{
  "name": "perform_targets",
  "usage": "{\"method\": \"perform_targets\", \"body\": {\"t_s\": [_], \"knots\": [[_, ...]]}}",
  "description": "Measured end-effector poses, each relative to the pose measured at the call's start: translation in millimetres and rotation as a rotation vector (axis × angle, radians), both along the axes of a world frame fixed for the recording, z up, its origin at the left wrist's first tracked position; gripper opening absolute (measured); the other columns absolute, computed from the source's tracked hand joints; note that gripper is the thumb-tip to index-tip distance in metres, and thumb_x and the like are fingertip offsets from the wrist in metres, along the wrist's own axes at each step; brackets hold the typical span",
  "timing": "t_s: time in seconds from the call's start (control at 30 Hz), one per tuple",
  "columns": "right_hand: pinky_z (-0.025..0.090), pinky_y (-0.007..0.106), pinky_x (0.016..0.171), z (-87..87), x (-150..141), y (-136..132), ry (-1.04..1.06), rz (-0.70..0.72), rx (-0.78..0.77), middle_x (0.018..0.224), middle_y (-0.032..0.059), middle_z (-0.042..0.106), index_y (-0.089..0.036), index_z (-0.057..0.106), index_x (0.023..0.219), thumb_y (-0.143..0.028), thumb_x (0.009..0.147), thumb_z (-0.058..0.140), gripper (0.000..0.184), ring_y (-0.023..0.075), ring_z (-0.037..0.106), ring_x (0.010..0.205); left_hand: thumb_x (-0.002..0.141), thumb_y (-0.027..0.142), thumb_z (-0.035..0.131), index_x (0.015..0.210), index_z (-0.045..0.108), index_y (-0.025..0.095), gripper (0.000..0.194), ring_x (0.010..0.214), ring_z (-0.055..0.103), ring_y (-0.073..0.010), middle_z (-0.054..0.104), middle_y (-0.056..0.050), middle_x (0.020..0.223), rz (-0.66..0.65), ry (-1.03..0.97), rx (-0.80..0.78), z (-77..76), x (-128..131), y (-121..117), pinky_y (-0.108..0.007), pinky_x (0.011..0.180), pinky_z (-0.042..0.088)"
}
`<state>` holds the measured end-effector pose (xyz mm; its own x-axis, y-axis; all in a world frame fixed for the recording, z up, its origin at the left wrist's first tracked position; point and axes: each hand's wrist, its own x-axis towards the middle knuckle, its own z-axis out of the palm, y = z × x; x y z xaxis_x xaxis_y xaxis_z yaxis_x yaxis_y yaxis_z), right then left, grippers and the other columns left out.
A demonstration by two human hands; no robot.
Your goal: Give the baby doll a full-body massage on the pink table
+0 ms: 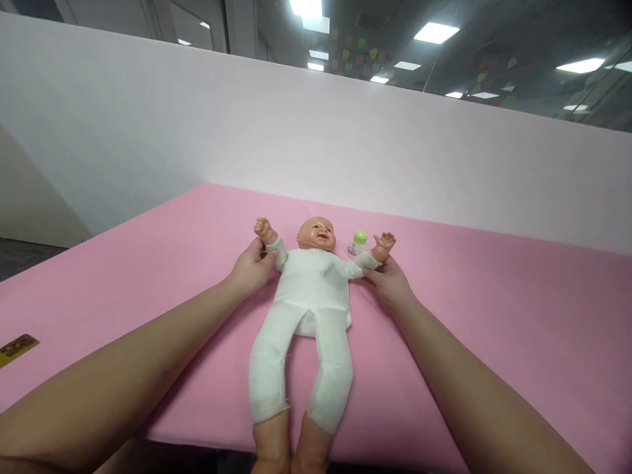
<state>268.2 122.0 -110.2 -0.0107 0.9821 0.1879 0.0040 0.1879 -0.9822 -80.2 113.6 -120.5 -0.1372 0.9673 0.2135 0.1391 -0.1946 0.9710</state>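
Observation:
A baby doll (311, 289) in a white bodysuit lies on its back on the pink mat (494, 316), head away from me, bare feet over the near edge. My left hand (253, 266) is closed round the doll's arm on the left side, just below its raised fist. My right hand (390, 282) grips the doll's other forearm, near the wrist. A small bottle with a green cap (357, 241) stands on the mat beside the doll's head, just beyond my right hand.
A white partition wall (296, 145) runs behind the mat. A yellow label (17, 347) is stuck on the mat at the far left. The mat's near edge (207, 444) drops off below the doll's legs.

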Motion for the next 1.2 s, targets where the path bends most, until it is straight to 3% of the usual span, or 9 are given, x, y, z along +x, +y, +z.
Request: {"method": "perform_targets", "body": {"t_s": [0.13, 0.3, 0.53, 0.67, 0.77, 0.9, 1.07, 1.13, 1.2], "knots": [[0.054, 0.048, 0.108, 6.0, -13, -18, -0.373, 0.091, 0.196, 0.131, 0.0026, 0.071, -0.031, 0.071, 0.125, -0.017, 0.086, 0.066, 0.042, 0.028, 0.067, 0.121, 0.095, 0.032, 0.065, 0.13, 0.068, 0.028, 0.036, 0.12, 0.064, -0.0337, 0.07, -0.008, 0.128, -0.134, 0.458, 0.238, 9.4, 10, -16, -0.048, 0.106, 0.05], [0.045, 0.053, 0.118, 6.7, -20, -30, -0.863, 0.147, 0.491, 0.14, 0.002, 0.066, -0.033, 0.074, 0.126, -0.006, 0.084, 0.055, 0.054, 0.0278, 0.059, 0.133, 0.093, 0.022, 0.058, 0.143, 0.064, 0.029, 0.051, 0.135, 0.055, -0.0333, 0.061, -0.008, 0.145, -0.214, 0.771, 0.351, 12.1, 9, -21, -0.049, 0.116, 0.043], [0.043, 0.057, 0.119, 6.3, -25, -30, -1.034, 0.209, 0.578, 0.147, 0.003, 0.062, -0.033, 0.07, 0.133, -0.008, 0.084, 0.06, 0.056, 0.0317, 0.051, 0.142, 0.088, 0.017, 0.056, 0.142, 0.066, 0.033, 0.057, 0.136, 0.055, -0.0357, 0.058, -0.007, 0.15, -0.245, 0.951, 0.326, 9.6, 12, -19, -0.052, 0.113, 0.045], [0.045, 0.056, 0.117, 10.5, -28, -33, -0.903, 0.176, 0.491, 0.138, 0.0027, 0.068, -0.033, 0.073, 0.125, -0.011, 0.082, 0.065, 0.049, 0.0315, 0.058, 0.135, 0.091, 0.022, 0.058, 0.137, 0.069, 0.03, 0.049, 0.135, 0.057, -0.0328, 0.063, -0.007, 0.143, -0.21, 0.8, 0.313, 10.5, 17, -20, -0.048, 0.114, 0.047], [0.053, 0.048, 0.109, 12.9, -25, -32, -0.636, 0.144, 0.327, 0.134, 0.0009, 0.071, -0.033, 0.073, 0.123, -0.019, 0.088, 0.065, 0.039, 0.0276, 0.065, 0.125, 0.094, 0.033, 0.061, 0.134, 0.068, 0.03, 0.041, 0.125, 0.063, -0.0311, 0.069, -0.007, 0.134, -0.174, 0.622, 0.248, 9.5, 13, -17, -0.044, 0.107, 0.051], [0.057, 0.047, 0.104, 9.3, -10, -16, -0.285, -0.012, 0.14, 0.136, 0.0046, 0.069, -0.029, 0.062, 0.14, -0.028, 0.085, 0.074, 0.056, 0.0294, 0.067, 0.123, 0.092, 0.041, 0.067, 0.125, 0.066, 0.023, 0.037, 0.097, 0.072, -0.0276, 0.074, -0.008, 0.11, -0.069, 0.274, 0.032, 0.7, 1, -2, -0.041, 0.088, 0.058], [0.065, 0.047, 0.096, 0.9, 5, 5, 0.069, -0.131, -0.024, 0.131, 0.003, 0.071, -0.038, 0.035, 0.16, -0.024, 0.081, 0.079, 0.092, 0.0277, 0.073, 0.115, 0.09, 0.029, 0.07, 0.112, 0.061, 0.017, 0.027, 0.093, 0.075, -0.0285, 0.073, -0.013, 0.105, 0.006, -0.325, -0.2, -7.8, -10, 18, -0.046, 0.088, 0.063], [0.066, 0.049, 0.093, -2.7, 7, 10, 0.176, -0.105, -0.123, 0.129, 0.0033, 0.071, -0.039, 0.036, 0.158, -0.021, 0.083, 0.078, 0.087, 0.0272, 0.074, 0.113, 0.09, 0.023, 0.069, 0.113, 0.061, 0.016, 0.026, 0.097, 0.076, -0.0296, 0.073, -0.016, 0.108, 0.037, -0.437, -0.267, -8.4, -14, 23, -0.046, 0.09, 0.064], [0.068, 0.049, 0.091, -6.7, 9, 14, 0.24, -0.095, -0.266, 0.125, 0.0065, 0.073, -0.032, 0.045, 0.15, -0.018, 0.085, 0.074, 0.072, 0.0275, 0.075, 0.111, 0.091, 0.018, 0.066, 0.116, 0.061, 0.014, 0.026, 0.102, 0.076, -0.0306, 0.073, -0.018, 0.112, 0.05, -0.518, -0.327, -8.3, -17, 27, -0.046, 0.091, 0.064]]}}
